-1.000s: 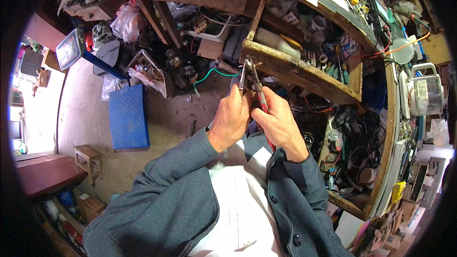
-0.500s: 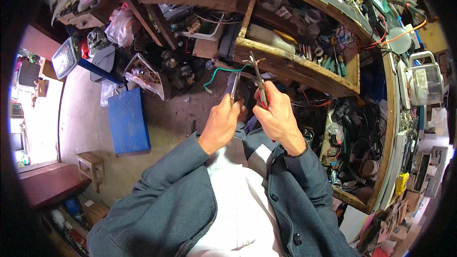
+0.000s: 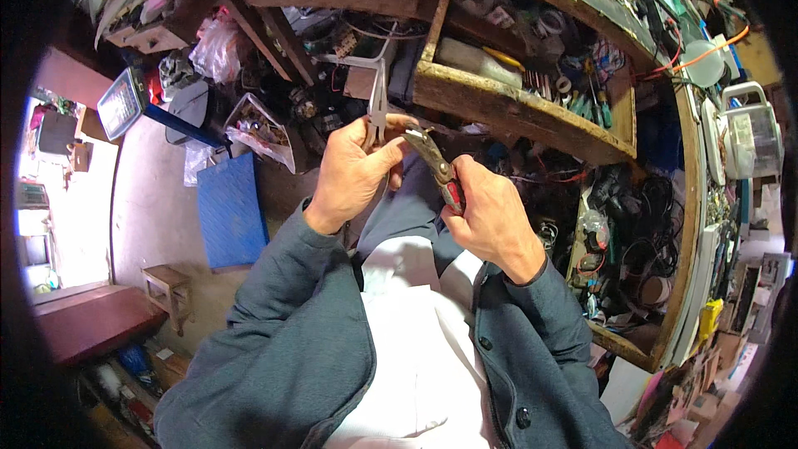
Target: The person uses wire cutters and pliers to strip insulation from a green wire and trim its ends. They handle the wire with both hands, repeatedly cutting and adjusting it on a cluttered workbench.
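Observation:
Upright in my left hand [image 3: 347, 168] is a pointed silvery metal tool [image 3: 378, 104]; its exact kind is hard to make out. The fingers are closed round its lower end, with thumb and fingertips brought together toward the right. My right hand [image 3: 492, 220] is closed on worn metal pliers with red on the handles [image 3: 434, 160]. Their head slants up to the left and meets the fingertips of my left hand. Whatever lies between the jaws and those fingertips is too small to tell. Both hands are over my lap, in front of the open drawer.
A wooden drawer [image 3: 524, 104] full of tools juts out ahead. Tangled cables [image 3: 640, 241] fill the compartment at right. On the left are a blue platform scale [image 3: 233, 212], a box of scraps [image 3: 259, 137] and a small wooden stool [image 3: 168, 287].
My left hand has moved left and up, its fingertips now at the pliers' head. The pliers have tilted left and lowered. A green wire that hung by the tools is out of sight.

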The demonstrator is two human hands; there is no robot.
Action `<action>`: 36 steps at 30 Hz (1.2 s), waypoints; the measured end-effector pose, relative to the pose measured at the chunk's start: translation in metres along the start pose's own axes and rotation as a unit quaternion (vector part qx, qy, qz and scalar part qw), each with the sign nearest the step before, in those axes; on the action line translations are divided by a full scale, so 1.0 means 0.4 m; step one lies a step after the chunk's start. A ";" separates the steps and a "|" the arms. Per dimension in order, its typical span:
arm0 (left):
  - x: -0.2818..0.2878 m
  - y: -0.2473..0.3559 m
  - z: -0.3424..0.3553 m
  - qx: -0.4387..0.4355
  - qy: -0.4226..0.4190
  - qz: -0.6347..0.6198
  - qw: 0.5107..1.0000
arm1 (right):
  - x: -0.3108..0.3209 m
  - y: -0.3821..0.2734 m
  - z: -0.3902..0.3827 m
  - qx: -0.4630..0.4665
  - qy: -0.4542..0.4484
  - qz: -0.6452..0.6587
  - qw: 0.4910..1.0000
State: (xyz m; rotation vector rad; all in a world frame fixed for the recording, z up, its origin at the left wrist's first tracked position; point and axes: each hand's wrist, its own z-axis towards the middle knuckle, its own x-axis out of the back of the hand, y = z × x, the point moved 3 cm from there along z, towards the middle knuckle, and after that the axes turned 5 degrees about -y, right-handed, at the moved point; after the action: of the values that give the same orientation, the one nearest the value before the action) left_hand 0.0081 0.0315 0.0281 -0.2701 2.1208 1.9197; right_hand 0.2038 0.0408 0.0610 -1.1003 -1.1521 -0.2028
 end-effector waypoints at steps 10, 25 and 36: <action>-0.017 -0.080 -0.003 -0.030 0.013 -0.114 0.993 | -0.016 0.005 -0.005 0.016 0.062 0.019 0.998; -0.065 -0.138 -0.014 -0.051 0.033 -0.296 0.953 | -0.041 -0.005 -0.009 -0.005 0.091 -0.021 0.996; -0.073 -0.135 -0.029 -0.069 0.098 -0.239 0.964 | -0.057 -0.001 -0.012 -0.018 0.086 0.004 0.996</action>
State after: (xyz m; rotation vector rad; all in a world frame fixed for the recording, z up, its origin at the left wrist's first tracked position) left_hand 0.0518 0.0130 -0.0123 -0.9431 1.8078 1.8018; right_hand 0.1962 0.0282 0.0427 -1.0961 -0.9940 -0.3077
